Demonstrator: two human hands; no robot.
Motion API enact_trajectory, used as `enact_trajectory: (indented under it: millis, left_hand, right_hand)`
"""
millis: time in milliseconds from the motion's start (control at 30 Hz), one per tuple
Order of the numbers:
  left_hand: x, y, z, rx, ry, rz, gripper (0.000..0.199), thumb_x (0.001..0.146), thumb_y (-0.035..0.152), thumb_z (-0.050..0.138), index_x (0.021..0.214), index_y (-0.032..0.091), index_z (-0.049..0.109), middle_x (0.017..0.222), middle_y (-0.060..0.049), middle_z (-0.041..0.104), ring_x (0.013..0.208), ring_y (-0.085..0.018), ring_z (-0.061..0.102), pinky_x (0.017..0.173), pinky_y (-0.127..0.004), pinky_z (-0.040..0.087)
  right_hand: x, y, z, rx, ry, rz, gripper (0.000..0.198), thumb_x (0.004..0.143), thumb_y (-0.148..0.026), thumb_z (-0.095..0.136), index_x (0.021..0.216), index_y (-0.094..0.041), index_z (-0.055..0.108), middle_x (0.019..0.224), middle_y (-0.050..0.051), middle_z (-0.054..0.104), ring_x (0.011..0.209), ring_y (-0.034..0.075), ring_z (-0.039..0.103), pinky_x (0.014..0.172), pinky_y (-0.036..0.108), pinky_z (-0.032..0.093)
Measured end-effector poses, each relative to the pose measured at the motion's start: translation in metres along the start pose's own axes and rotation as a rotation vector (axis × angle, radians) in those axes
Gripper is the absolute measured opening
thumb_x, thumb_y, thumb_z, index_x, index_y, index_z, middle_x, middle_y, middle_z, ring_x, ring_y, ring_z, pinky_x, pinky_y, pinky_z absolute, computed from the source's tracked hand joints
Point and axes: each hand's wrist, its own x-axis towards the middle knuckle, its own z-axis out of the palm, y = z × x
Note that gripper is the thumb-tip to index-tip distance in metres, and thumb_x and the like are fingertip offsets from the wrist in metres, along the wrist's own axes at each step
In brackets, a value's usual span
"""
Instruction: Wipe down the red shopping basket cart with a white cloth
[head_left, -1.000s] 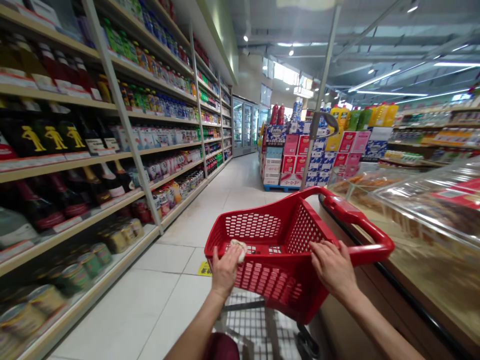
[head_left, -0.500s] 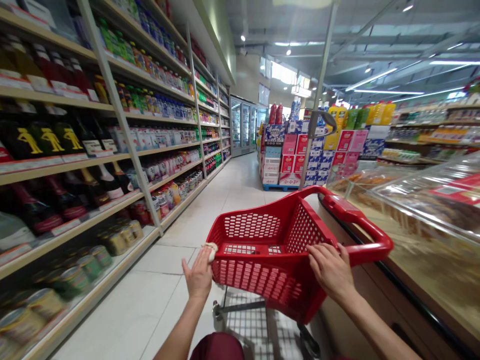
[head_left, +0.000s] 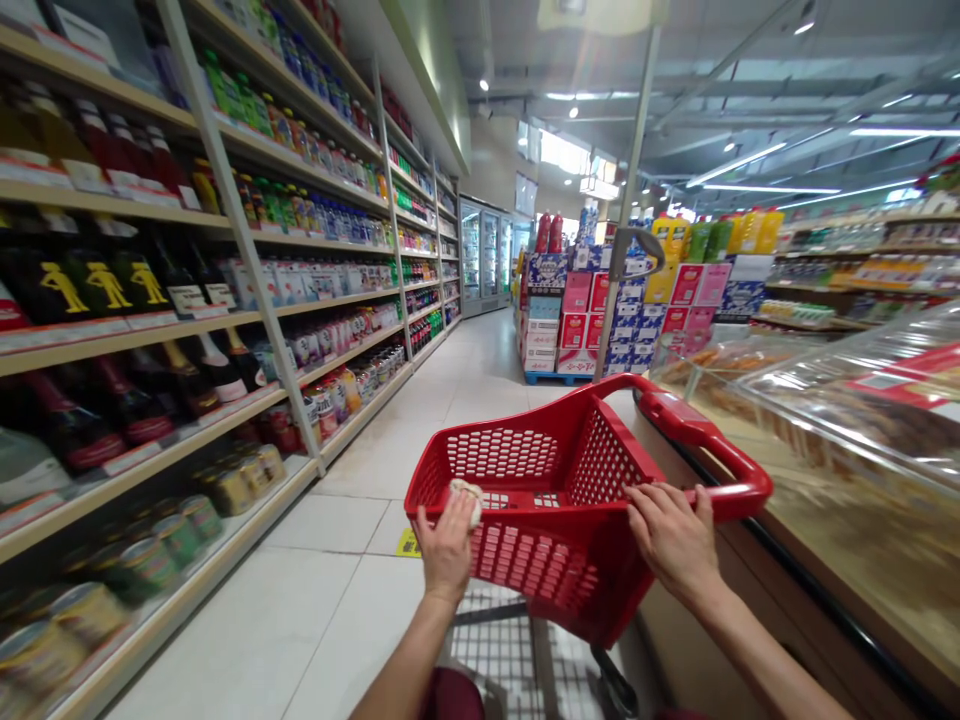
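Observation:
A red plastic shopping cart point(head_left: 525, 450) with a perforated basket stands sideways in front of me, its handle to the right. My left hand point(head_left: 448, 545) presses a crumpled cream-coloured cloth point(head_left: 468, 500) against the near rim, towards the basket's left end. The cloth is partly hidden beneath the fingers. Farther right on that rim, my right hand point(head_left: 675, 530) is closed over the edge, close to the handle. No goods show inside the basket.
Shelves point(head_left: 330, 240) of bottles and cans line the left side. On the right, a counter point(head_left: 847, 520) carries clear plastic food covers point(head_left: 862, 390). Stacked drink cartons point(head_left: 577, 320) stand ahead beside a metal post point(head_left: 626, 200), with glass-door fridges point(head_left: 484, 250) beyond.
My left hand has slid the cloth rightward along the near rim from the left corner. The cart has shifted slightly left, while my right hand keeps its hold.

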Motion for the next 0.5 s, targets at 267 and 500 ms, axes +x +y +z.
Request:
enact_trajectory:
  millis: [267, 500]
  left_hand:
    - [0.001, -0.007, -0.007, 0.049, 0.050, -0.169, 0.044, 0.076, 0.010, 0.035, 0.115, 0.024, 0.051, 0.116, -0.010, 0.056, 0.104, -0.022, 0.054, 0.102, -0.056, 0.005]
    - [0.013, 0.029, -0.004, -0.024, 0.025, 0.039, 0.042, 0.077, 0.008, 0.034, 0.111, 0.022, 0.053, 0.114, -0.008, 0.058, 0.103, -0.018, 0.055, 0.105, -0.050, 0.004]
  right_hand:
    - [-0.002, 0.008, -0.001, -0.014, 0.023, 0.028, 0.030, 0.085, -0.031, 0.039, 0.098, -0.018, 0.062, 0.101, 0.005, 0.065, 0.100, 0.024, 0.050, 0.097, 0.046, 0.017]
    - [0.001, 0.005, -0.003, 0.019, 0.008, -0.009, 0.032, 0.087, -0.029, 0.034, 0.099, -0.019, 0.061, 0.102, 0.004, 0.064, 0.100, 0.022, 0.051, 0.098, 0.046, 0.013]
